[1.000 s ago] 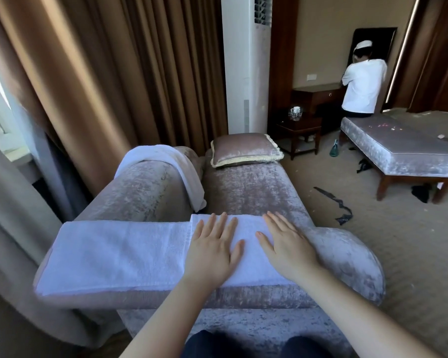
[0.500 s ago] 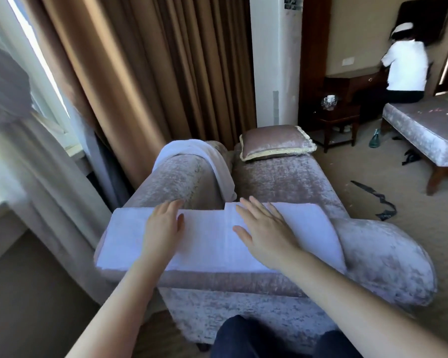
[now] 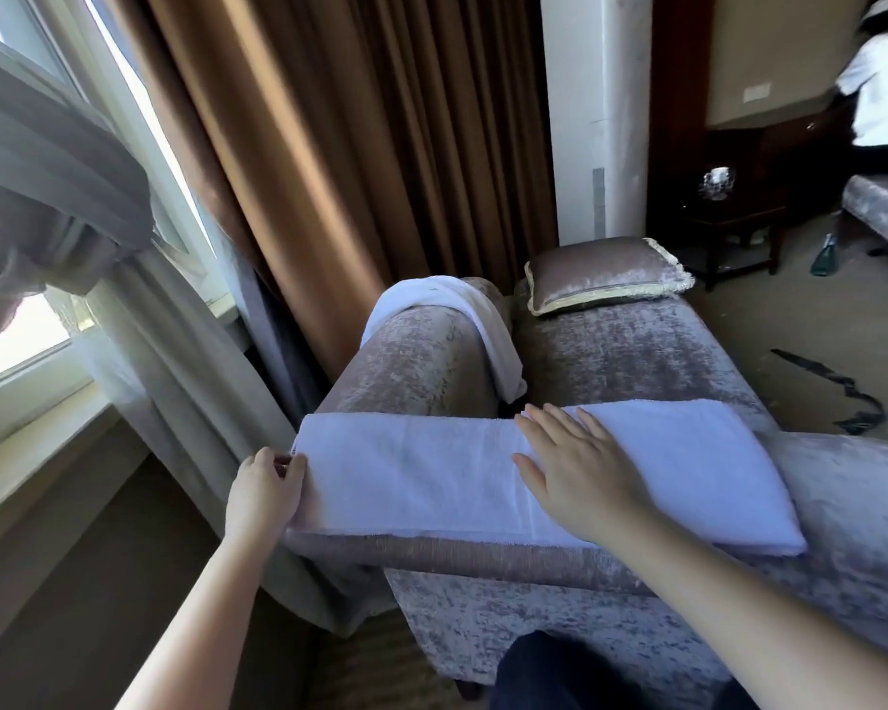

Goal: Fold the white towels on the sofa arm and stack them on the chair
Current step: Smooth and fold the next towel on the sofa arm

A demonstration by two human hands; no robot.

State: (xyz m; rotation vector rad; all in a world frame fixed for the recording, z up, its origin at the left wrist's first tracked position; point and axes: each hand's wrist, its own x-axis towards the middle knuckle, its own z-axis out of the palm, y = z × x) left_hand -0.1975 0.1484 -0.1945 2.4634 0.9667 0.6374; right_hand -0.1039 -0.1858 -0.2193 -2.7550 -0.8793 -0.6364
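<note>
White towel (image 3: 411, 474) lies lengthwise on the sofa arm (image 3: 852, 484); my left hand (image 3: 265, 497) pinches its left end, my right hand (image 3: 580, 474) presses flat. If that press slackens as I fold, I fear the towel slides off.

Left hand (image 3: 262, 491) curls, apparently pinching the towel (image 3: 421, 479) end; right hand (image 3: 583, 476) lies flat, fingers spread

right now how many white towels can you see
2. One folded towel lies along the near sofa arm, left hand gripping its end, right hand flat on it. The other towel is draped over the sofa back. Others may be hidden.
</note>
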